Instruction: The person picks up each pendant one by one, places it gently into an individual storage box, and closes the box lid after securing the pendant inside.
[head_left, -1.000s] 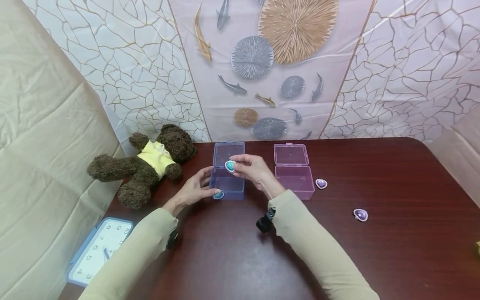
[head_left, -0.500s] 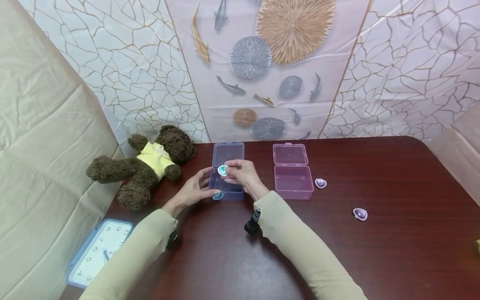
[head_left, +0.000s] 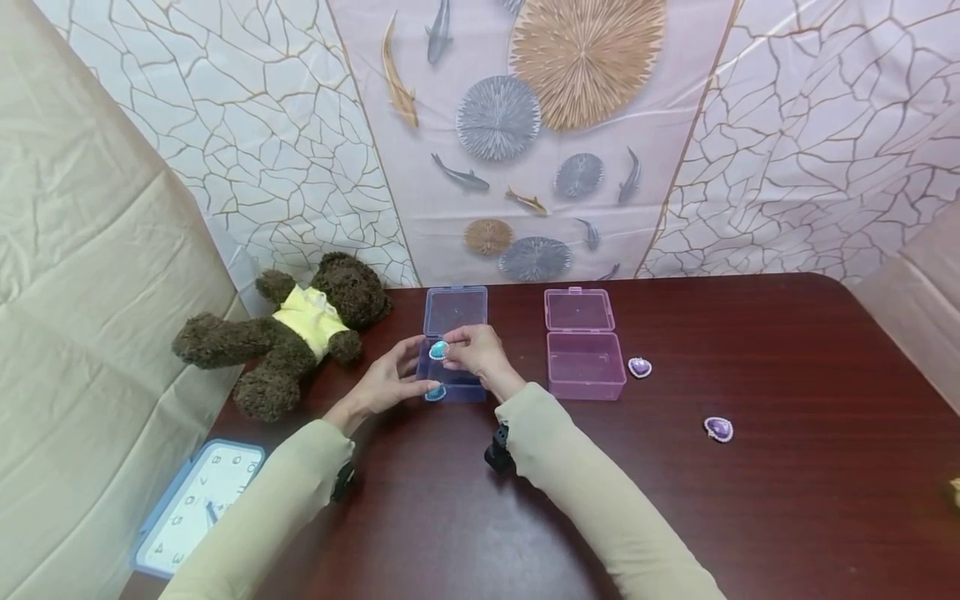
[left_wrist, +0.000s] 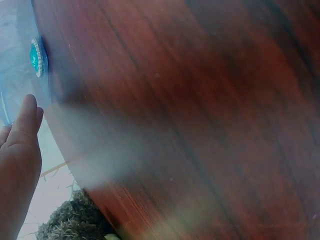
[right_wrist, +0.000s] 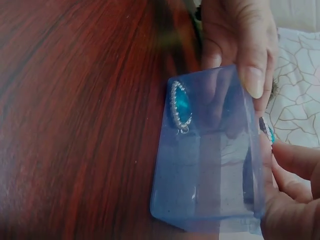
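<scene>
The blue heart-shaped gem charm [head_left: 438, 350] was pinched between the thumb and fingertips of the right hand [head_left: 471, 357], held just above the open blue plastic box [head_left: 454, 343] at its left side; it looked small, hard and light, with a smooth faceted face that could slip, so the beaded rim seemed the surer place to grip, edge to edge, with little force; a second blue charm [right_wrist: 180, 106] leaned against the outside of the box's near wall, touching the table [head_left: 750, 350]. The left hand [head_left: 390, 379] curled round the box's left wall, thumb over the rim, steadying it; the box appeared thin-walled, stiff and light, likely to slide on the polished wood unless braced so; its hinged lid lay flat behind it.

Just right of it stood an open pink plastic box [head_left: 584, 346]; a purple heart charm [head_left: 640, 367] lay just beside that box, and another purple charm [head_left: 719, 429] lay well apart toward the table's right. A brown teddy bear [head_left: 292, 333] in a yellow shirt sprawled at the table's left edge, and a blue-framed clock [head_left: 195, 508] lay near the left sleeve.
</scene>
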